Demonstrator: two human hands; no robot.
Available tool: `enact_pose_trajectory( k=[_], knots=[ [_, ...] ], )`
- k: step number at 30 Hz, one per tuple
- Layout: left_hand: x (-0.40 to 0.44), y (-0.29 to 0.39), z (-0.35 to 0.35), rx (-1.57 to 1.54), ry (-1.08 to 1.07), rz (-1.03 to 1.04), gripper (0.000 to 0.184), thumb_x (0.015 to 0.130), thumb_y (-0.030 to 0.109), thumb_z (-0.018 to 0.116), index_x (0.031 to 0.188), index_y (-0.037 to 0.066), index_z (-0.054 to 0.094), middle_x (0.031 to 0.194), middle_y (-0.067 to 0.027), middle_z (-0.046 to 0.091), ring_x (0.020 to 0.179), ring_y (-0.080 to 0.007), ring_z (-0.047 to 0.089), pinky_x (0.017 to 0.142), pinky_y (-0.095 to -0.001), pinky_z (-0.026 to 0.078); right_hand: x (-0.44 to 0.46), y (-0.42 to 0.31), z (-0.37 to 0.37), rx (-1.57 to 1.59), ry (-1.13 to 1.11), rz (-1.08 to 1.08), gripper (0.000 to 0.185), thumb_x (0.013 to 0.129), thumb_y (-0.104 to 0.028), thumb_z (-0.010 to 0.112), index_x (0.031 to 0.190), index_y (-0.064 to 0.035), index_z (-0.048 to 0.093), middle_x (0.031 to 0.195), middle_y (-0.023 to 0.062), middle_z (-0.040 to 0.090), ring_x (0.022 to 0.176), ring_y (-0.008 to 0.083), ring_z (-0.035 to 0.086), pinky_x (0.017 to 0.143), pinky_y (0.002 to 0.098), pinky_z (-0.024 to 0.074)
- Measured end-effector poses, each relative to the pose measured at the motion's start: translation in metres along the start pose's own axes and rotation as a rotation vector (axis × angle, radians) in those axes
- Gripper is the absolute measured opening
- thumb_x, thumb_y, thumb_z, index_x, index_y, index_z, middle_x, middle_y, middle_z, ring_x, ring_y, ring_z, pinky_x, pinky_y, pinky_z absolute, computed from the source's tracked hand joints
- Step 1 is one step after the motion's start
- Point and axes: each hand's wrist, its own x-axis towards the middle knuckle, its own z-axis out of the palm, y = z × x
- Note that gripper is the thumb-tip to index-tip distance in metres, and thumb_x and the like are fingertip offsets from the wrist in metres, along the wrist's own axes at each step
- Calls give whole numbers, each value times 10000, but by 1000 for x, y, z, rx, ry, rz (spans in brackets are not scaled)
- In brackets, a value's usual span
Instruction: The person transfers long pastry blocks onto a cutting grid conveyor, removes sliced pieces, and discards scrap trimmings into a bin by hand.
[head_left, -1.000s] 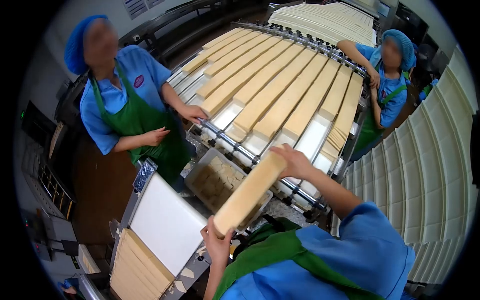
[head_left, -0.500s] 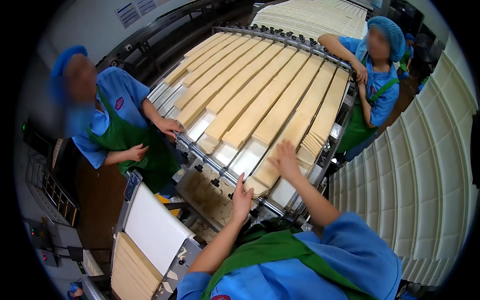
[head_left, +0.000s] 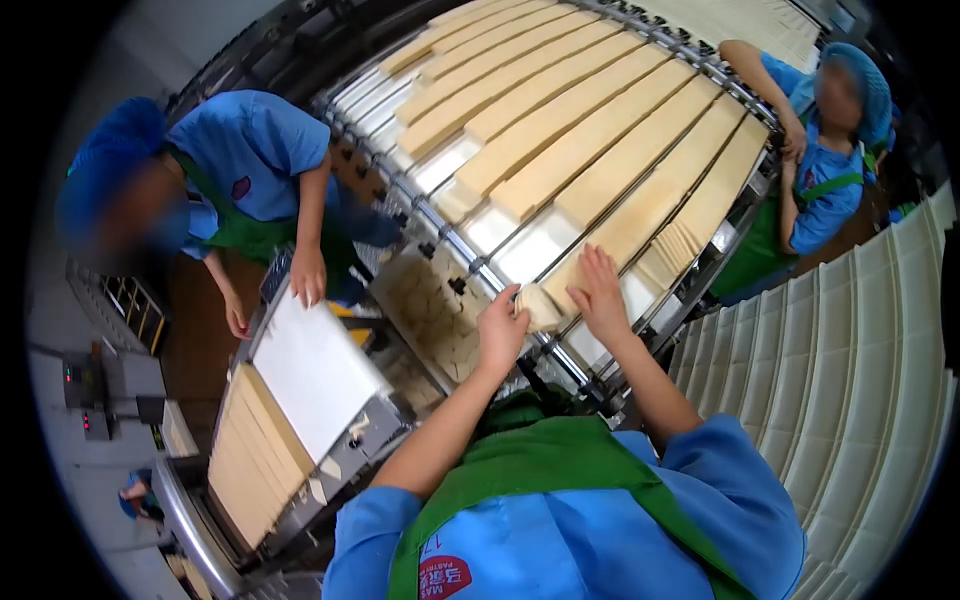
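Observation:
Long rows of pale stacked sheets [head_left: 600, 125] lie side by side on the slatted conveyor table [head_left: 410, 190]. My left hand [head_left: 502, 328] is at the table's near edge, its fingers closed on a few loose sheets [head_left: 538, 307] at the end of one row. My right hand [head_left: 601, 295] rests, fingers spread, on the near end of the stack [head_left: 625, 232] just to the right of those sheets. Some sheets at the right [head_left: 672, 250] are fanned and tilted.
A co-worker [head_left: 250, 180] at the left bends over a white belt [head_left: 312, 370] holding another stack [head_left: 255, 450]. Another person [head_left: 830, 150] leans at the far right. A bin of scraps [head_left: 430, 305] sits under the edge. Pale ridged sheets [head_left: 820, 400] stand right.
The stack I held between both hands now lies in its row on the table. My left hand has closed on its loose end sheets. The left co-worker has bent down and reached to the white belt.

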Motion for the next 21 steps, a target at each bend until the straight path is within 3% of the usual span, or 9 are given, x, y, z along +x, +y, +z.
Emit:
enact_pose_trajectory(
  k=[2,4,6,8,9,10,12,14,21],
  knots=[
    [-3,14,2,53,4,25,415,793,32,597,1200,-15,528,828,-183,669,653,-165,648,607,-300,514,-5,-4,0,-7,-9,-8,518,845,-198,595,1265,64,442,1384,233,366,1314,400,284,1104,463,183],
    [-5,27,14,-137,-112,-123,407,815,-4,582,1216,-21,514,806,-182,662,652,-157,644,598,-304,509,-6,-4,0,-15,21,-10,483,864,-179,568,1263,63,444,1386,236,360,1317,402,277,1108,458,172],
    [-7,25,29,-211,-86,-151,406,829,-24,572,1228,-30,497,792,-170,659,649,-162,645,580,-295,513,-9,-3,3,23,12,-14,452,874,-166,547,1260,49,452,1387,237,358,1320,409,268,1108,469,156],
    [-10,24,36,-131,9,-8,392,847,5,569,1228,-37,487,778,-156,658,635,-164,643,569,-280,526,-15,-3,4,26,2,-8,441,879,-139,535,1289,-6,442,1436,186,314,1340,393,243,1103,487,151],
    [-7,17,37,-30,114,104,389,823,1,597,1202,-13,511,754,-171,651,595,-213,657,535,-306,518,-18,-8,3,25,-17,-18,441,879,-139,535,1289,-6,442,1436,186,314,1340,393,243,1103,487,151],
    [-5,11,38,-37,125,95,389,823,1,597,1202,-13,511,754,-171,651,595,-213,657,535,-306,518,-20,-14,2,16,-20,-28,433,874,-144,543,1277,-14,455,1436,185,313,1340,397,240,1102,491,148],
    [2,5,36,-244,30,-158,381,841,39,602,1199,-44,502,792,-148,654,621,-161,645,553,-276,534,-18,-19,1,10,-26,-46,424,870,-150,551,1266,-22,468,1437,184,311,1339,401,237,1102,496,144],
    [3,9,38,-333,31,-187,439,809,52,653,1207,-40,490,775,-129,648,604,-160,643,544,-280,533,-17,-21,3,-23,-21,-42,398,854,-156,577,1225,-36,499,1433,180,316,1339,405,234,1099,507,141],
    [4,2,46,-202,87,-127,602,752,53,719,1279,-4,433,791,-118,633,603,-162,637,540,-271,519,-13,-17,5,-17,-34,-33,384,813,-178,614,1157,-28,535,1407,195,334,1318,412,255,1089,536,148]
  ],
)
